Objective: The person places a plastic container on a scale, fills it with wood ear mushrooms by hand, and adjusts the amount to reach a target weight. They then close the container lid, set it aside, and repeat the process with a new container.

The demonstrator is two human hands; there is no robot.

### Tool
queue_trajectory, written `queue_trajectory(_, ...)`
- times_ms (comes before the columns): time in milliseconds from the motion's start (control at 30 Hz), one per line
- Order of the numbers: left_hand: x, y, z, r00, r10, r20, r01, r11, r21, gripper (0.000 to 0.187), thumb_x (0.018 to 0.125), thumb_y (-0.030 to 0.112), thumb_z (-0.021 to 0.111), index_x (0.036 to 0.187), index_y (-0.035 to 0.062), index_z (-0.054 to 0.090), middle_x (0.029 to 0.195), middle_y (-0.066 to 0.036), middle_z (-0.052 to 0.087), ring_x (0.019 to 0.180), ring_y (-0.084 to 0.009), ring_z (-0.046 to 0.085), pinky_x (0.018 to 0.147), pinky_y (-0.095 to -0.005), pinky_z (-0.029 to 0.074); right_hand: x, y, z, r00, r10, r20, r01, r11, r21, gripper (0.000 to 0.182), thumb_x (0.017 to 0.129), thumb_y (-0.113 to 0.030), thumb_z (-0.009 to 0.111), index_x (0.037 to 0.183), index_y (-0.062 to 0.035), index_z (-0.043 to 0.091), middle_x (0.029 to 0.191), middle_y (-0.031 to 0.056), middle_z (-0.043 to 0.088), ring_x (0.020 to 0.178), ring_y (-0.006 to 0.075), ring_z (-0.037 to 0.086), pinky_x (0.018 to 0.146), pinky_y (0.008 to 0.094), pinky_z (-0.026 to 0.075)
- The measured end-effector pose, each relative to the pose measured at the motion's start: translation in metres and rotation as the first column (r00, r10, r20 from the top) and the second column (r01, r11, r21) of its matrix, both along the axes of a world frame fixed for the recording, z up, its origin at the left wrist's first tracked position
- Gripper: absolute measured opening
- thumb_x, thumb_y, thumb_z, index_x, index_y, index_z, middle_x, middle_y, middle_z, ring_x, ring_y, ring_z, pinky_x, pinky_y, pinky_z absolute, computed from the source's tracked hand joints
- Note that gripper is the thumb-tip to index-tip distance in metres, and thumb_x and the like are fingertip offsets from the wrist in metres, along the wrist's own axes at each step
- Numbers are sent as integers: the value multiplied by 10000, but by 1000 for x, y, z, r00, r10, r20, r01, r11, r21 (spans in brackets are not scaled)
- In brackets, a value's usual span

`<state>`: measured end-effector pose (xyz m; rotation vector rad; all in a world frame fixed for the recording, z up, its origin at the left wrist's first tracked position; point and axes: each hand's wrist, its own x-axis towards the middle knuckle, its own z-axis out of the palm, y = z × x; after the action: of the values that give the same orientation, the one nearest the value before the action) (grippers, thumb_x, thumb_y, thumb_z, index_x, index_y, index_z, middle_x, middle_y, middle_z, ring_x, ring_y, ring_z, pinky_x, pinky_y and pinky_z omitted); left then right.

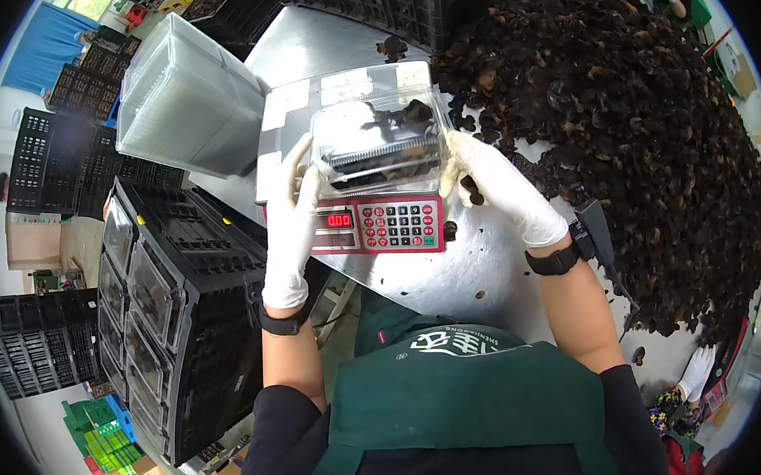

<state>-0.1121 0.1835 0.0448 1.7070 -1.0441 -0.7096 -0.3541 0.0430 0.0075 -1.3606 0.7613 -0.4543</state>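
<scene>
A clear plastic box point(375, 141) with some dark pieces showing in it is held over the digital scale point(402, 225), whose red display reads 0.00. My left hand point(294, 199), in a white glove, grips the box's left side, thumb along its near corner. On the opposite side my right hand point(491, 177), gloved as well, has its fingers closed at the box's edge. A small dark piece point(473, 192) shows under the right fingers. Beside the scale, a large heap of dark, crinkled pieces like wood ear mushrooms point(602, 125) covers the right of the metal table point(454, 276).
A tall stack of clear plastic boxes point(185, 97) stands left of the scale. Below it, a black crate point(215, 337) holds filled clear boxes. A black crate point(365, 9) is behind the scale. Other people's gloved hands point(697, 374) show at the right edges.
</scene>
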Motion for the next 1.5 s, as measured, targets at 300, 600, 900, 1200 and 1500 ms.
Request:
queue_trajectory(300,-18,-5,17,974,28,223,-10,996,-85,356,1011,170,494,1345,71,565,966,-50,468,874,-145,471,846,-274,406,-2,-8,15,1000,-8,-6,9,993,117,521,1046,-502,383,883,-78,638,665,-13,632,530,44,486,490,202,358)
queue_trajectory(600,-21,-4,12,997,40,73,-34,996,-83,394,1020,213,500,1387,72,524,1138,-81,539,1042,-157,507,934,-294,389,0,-6,13,995,-6,-95,9,999,37,746,1013,-642,255,740,-81,664,614,-4,608,471,36,444,445,199,285)
queue_trajectory(900,-22,2,-5,994,58,96,-53,997,-56,428,996,168,549,1413,83,505,952,-63,532,820,-116,554,774,-275,476,-3,-2,10,999,0,33,-3,994,110,474,1055,-475,376,1020,-66,612,689,5,654,515,42,500,474,190,370)
queue_trajectory(1200,-27,-2,0,868,58,493,49,978,-201,645,828,117,706,1431,97,479,1450,-191,386,1347,-346,393,1122,-419,326,-11,19,-5,904,-426,-35,393,860,-324,417,1034,-351,479,1183,7,631,717,18,657,539,60,494,515,221,404)
queue_trajectory(1500,-27,-20,10,814,187,549,20,937,-348,681,807,54,671,1436,25,414,1422,-214,441,1341,-358,420,1122,-428,330,50,39,17,869,-364,-335,-195,369,-909,279,858,-344,686,827,-75,617,673,101,643,644,273,661,595,380,514)
